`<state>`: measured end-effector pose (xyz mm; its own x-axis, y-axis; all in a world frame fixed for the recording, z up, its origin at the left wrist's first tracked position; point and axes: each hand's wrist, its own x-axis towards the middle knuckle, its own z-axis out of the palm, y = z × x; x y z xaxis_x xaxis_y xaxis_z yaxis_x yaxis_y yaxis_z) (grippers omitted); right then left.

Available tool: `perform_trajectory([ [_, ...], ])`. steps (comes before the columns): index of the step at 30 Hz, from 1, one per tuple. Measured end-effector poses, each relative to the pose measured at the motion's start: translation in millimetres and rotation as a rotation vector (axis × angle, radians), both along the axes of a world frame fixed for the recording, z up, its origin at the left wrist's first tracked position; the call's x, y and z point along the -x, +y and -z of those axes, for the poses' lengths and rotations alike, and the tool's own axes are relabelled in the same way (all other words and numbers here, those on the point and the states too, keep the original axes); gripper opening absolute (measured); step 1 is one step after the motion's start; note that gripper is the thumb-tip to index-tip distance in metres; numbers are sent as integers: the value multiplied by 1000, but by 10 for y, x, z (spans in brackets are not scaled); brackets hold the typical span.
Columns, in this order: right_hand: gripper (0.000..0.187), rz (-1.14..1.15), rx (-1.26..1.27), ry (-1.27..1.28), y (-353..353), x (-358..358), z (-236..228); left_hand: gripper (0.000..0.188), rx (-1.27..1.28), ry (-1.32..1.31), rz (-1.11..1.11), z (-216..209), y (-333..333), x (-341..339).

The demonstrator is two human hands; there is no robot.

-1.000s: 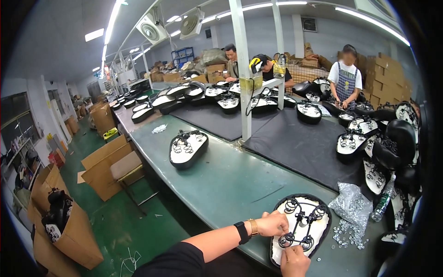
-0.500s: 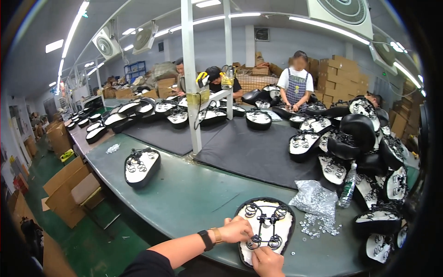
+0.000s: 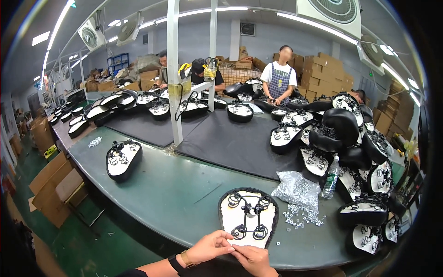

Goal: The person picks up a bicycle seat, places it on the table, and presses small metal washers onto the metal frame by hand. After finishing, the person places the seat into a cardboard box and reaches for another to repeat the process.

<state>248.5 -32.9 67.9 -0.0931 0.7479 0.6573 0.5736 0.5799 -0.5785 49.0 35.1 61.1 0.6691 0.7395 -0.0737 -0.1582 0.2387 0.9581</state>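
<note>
Directly in front of me a bicycle saddle (image 3: 244,196) lies upside down on the green table, black rim around a white underside. A black frame with coil springs (image 3: 251,221) is on it. My left hand (image 3: 210,248) and my right hand (image 3: 254,259) meet at the saddle's near, narrow end, below the springs. The fingers of both are bent and closed, with their tips together. What lies between the fingertips, if anything, is too small to make out.
Loose metal nuts (image 3: 300,217) spill from a clear plastic bag (image 3: 299,187) at right, beside a bottle (image 3: 331,177). Saddles are heaped behind it (image 3: 339,124). Another upturned saddle (image 3: 122,159) and a small nut pile (image 3: 95,141) lie left. A white post (image 3: 174,92) rises mid-table; co-workers sit and stand beyond.
My hands have left the springs and come together at the saddle's near end. The view has shifted, moving the scene left and slightly up. The standing co-worker's head has lifted.
</note>
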Motion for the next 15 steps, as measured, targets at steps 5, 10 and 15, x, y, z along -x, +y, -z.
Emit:
perform_trajectory([
  [5, 18, -43, 39, -57, -94, -86, -49, 37, 31, -10, 28, 78, -92, 10],
  [10, 15, -11, -22, -109, -182, -67, -83, 37, 47, -6, 15, 126, -198, -15],
  [15, 14, 70, -74, -81, -210, -32, -112, 40, 7, 89, -81, 83, -293, -37],
])
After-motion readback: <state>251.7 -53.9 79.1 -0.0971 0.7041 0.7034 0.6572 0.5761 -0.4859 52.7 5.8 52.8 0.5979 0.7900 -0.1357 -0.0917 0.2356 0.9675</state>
